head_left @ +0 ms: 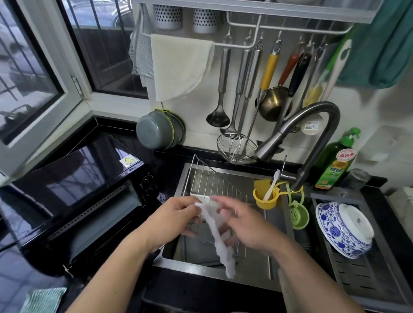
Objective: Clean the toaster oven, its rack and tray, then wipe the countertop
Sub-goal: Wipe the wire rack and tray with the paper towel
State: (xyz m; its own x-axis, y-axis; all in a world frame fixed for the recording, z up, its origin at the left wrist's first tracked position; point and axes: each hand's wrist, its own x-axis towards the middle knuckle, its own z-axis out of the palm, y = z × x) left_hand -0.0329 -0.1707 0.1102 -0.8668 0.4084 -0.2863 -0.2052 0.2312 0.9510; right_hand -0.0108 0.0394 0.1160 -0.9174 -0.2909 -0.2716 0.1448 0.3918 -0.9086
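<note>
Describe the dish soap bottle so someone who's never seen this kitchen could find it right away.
Start at the steel sink and follow the curved grey faucet to its base at the back right. Just right of that base, against the wall, stands the dish soap bottle. It is the only tall green bottle there, with a green pump top and a red-and-white round label, beside a clear glass jar.

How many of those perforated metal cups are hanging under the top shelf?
2: the left perforated cup hangs above the cream cloth, the right perforated cup just beside it. The frame's top edge may hide others.
</note>
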